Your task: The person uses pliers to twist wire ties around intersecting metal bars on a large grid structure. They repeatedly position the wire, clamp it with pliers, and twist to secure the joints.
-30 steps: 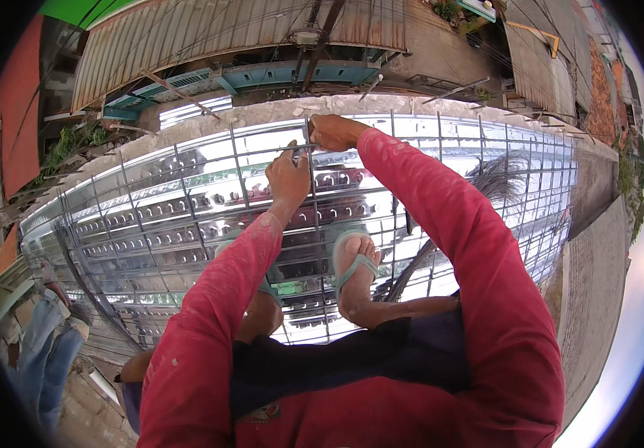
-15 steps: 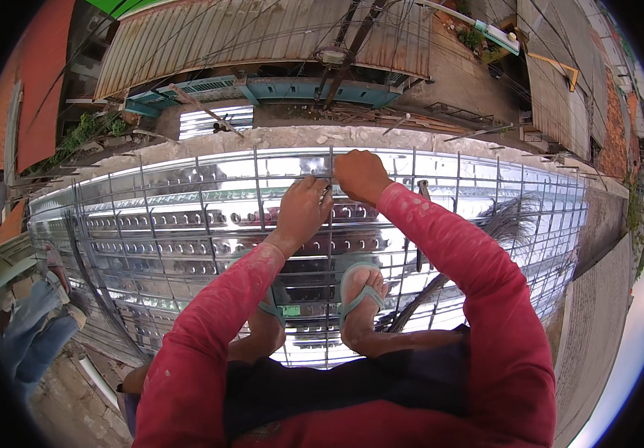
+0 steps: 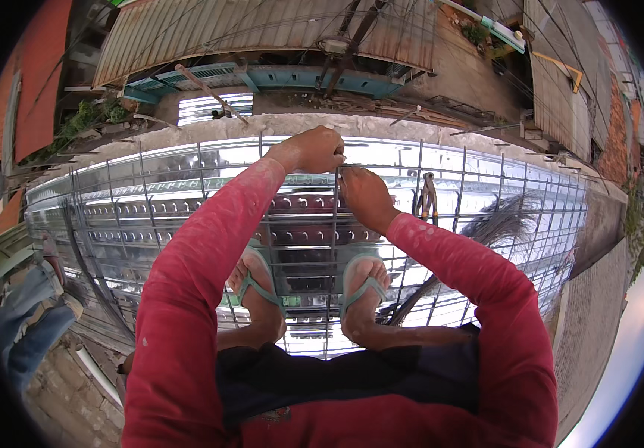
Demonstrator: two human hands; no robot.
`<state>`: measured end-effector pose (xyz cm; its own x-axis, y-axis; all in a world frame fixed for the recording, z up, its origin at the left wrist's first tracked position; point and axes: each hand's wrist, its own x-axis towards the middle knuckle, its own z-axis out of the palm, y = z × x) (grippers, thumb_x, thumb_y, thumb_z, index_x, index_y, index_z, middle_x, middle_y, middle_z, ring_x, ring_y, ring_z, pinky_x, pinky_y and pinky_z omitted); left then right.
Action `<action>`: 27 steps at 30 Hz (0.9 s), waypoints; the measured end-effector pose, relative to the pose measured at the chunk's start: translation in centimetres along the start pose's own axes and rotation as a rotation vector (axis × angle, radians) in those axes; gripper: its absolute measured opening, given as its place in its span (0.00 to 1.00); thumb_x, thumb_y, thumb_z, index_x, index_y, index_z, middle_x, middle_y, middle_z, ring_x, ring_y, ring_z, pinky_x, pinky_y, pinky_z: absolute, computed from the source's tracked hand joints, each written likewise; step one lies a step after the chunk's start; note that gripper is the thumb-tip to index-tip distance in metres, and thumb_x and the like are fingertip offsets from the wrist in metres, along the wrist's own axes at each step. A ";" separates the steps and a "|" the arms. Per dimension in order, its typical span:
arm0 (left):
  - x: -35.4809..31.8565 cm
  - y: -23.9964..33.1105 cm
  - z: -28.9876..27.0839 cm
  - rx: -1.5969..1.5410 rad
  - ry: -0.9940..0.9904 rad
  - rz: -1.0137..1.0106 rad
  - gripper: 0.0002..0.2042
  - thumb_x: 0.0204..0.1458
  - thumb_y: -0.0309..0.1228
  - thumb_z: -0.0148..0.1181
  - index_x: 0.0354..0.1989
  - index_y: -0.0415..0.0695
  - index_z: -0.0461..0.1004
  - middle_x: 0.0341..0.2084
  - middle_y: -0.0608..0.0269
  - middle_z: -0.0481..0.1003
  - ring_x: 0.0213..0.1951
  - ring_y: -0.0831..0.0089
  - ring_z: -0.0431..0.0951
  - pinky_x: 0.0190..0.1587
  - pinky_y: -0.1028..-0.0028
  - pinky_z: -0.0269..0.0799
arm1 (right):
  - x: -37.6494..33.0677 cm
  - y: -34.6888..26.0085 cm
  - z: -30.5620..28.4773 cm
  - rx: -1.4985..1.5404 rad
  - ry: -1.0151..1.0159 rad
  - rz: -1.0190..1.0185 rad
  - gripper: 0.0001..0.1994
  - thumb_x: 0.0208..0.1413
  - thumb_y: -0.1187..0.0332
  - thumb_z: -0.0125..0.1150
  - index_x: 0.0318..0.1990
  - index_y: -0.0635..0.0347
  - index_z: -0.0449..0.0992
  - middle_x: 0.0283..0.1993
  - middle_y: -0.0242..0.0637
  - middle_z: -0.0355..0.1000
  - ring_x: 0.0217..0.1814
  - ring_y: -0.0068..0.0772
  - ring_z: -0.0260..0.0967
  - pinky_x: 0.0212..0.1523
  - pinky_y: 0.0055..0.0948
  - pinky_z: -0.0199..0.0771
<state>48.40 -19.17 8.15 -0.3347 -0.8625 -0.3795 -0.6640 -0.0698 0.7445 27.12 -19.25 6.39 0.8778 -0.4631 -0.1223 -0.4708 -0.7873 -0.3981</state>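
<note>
I squat in green sandals [image 3: 363,290] on a steel bar mesh [image 3: 150,201] laid over shiny ribbed metal decking [image 3: 113,224]. My left hand [image 3: 311,149] is a closed fist at a crossing of mesh bars by the far edge. My right hand [image 3: 365,196] sits just to its right and nearer me, fingertips pinched at the same crossing. Something thin, like a tie wire [image 3: 341,166], runs between the two hands; what the fist encloses is hidden. Both sleeves are red.
Pliers [image 3: 427,196] lie on the mesh right of my right hand. A broom [image 3: 497,224] lies further right. Another person in blue trousers [image 3: 27,321] stands at the left edge. Beyond the decking runs a concrete edge [image 3: 210,123], with roofs below.
My left hand has moved farther out to the mesh crossing, and my right hand has drawn back slightly toward me. The two hands now meet at one point.
</note>
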 end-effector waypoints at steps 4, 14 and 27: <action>2.8 0.7 -1.5 0.136 -0.230 -0.162 0.19 0.54 0.42 0.56 0.33 0.35 0.82 0.32 0.44 0.81 0.35 0.53 0.80 0.45 0.61 0.72 | 2.1 -2.9 -1.8 -0.501 -0.219 -0.175 0.09 0.55 0.67 0.58 0.36 0.63 0.79 0.38 0.46 0.75 0.44 0.47 0.73 0.46 0.41 0.71; -0.1 -2.6 1.1 -0.653 0.154 -0.360 0.29 0.61 0.46 0.45 0.40 0.26 0.80 0.36 0.42 0.82 0.40 0.58 0.82 0.50 0.63 0.73 | 3.5 -4.1 -3.0 -0.659 -0.132 -0.268 0.09 0.52 0.69 0.59 0.35 0.63 0.82 0.38 0.44 0.75 0.48 0.39 0.70 0.43 0.32 0.70; -4.3 -1.0 6.9 -0.111 0.491 0.010 0.13 0.53 0.35 0.66 0.45 0.47 0.81 0.44 0.60 0.78 0.44 0.56 0.80 0.47 0.61 0.76 | 5.3 0.5 -4.1 1.238 -0.463 0.896 0.12 0.67 0.68 0.46 0.32 0.62 0.72 0.28 0.34 0.72 0.28 0.27 0.72 0.34 0.29 0.79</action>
<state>45.89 -11.96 5.23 0.0313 -0.9956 -0.0883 -0.5782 -0.0901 0.8109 31.13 -23.76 9.23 0.4283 -0.2335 -0.8730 -0.6697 0.5665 -0.4801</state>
